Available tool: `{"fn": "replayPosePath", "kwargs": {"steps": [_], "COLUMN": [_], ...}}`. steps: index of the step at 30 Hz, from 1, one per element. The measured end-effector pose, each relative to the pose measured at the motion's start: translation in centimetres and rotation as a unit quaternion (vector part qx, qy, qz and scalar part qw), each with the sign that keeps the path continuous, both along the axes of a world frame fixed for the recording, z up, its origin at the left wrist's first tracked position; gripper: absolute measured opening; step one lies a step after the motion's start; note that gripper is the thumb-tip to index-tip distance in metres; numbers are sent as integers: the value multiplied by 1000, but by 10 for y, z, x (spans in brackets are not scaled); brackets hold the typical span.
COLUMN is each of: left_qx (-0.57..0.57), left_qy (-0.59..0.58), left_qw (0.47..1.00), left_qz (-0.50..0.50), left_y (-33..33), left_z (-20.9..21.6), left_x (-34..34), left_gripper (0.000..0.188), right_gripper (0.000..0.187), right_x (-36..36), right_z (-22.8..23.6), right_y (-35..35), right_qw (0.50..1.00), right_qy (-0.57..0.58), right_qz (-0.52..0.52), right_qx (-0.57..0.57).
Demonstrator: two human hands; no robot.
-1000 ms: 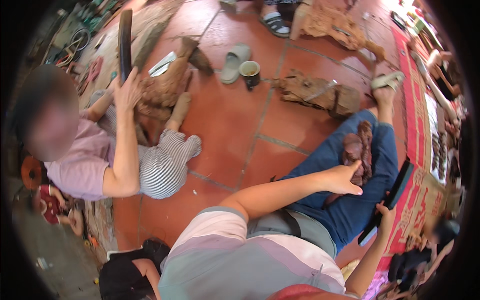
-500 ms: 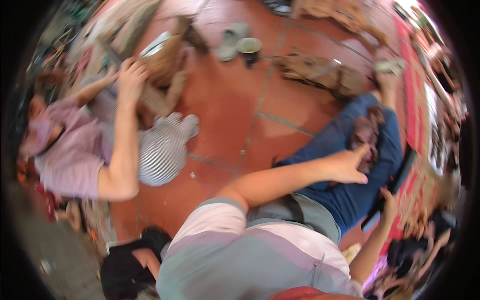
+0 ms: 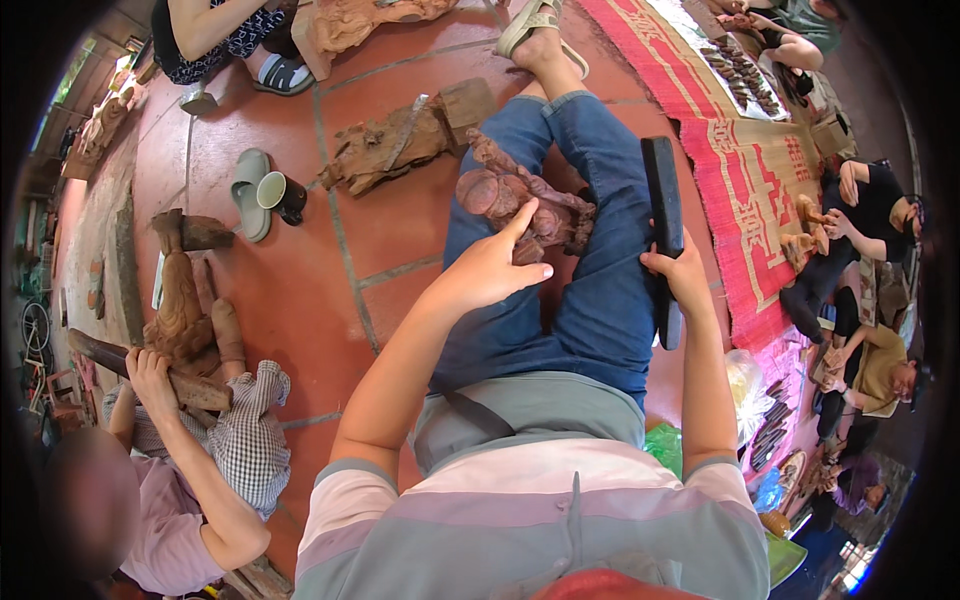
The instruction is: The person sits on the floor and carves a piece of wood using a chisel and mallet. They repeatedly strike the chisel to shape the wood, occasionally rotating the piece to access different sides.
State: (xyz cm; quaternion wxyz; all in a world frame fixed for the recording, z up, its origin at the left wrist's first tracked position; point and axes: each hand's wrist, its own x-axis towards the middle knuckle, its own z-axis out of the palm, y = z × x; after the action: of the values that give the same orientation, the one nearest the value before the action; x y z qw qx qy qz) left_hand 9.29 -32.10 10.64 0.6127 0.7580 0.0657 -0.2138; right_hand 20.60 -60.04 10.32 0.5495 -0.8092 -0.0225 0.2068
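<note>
A reddish-brown carved wooden figure lies across my lap, on my jeans. My left hand is over its near left side, index finger stretched onto the carving and thumb spread away; its other fingers are bent and partly hidden. It holds nothing. Beside my right thigh, my right hand is closed round a long, narrow black bar-shaped object, which stands lengthwise along my leg. Its exact kind cannot be made out.
A rough wood block lies ahead on the tiles, near a sandal and a dark cup. At left, a person's hands grip a wooden beam by a carving. A red patterned mat runs along the right.
My view has swung right, so the co-worker and mat sit differently in it. My left hand still points at the carving; my right still grips the black object.
</note>
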Motion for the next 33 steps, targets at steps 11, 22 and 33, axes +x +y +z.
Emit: {"fn": "replayPosePath", "kwargs": {"steps": [11,22,33], "left_qx": [-238,-211,-286], "left_qy": [-69,-20,16], "left_qw": [951,904,924], "left_qz": [184,372,255], "left_y": [40,63,40], "left_z": [51,25,8], "left_x": [-40,-52,-1], "left_gripper": [50,71,60], "right_gripper": [52,53,37], "right_x": [3,8,11], "right_z": [-1,-9,18], "right_y": [-11,-13,68], "right_qw": [999,994,963], "right_qy": [18,89,175], "right_qz": [14,14,96], "right_qx": [44,68,181]}}
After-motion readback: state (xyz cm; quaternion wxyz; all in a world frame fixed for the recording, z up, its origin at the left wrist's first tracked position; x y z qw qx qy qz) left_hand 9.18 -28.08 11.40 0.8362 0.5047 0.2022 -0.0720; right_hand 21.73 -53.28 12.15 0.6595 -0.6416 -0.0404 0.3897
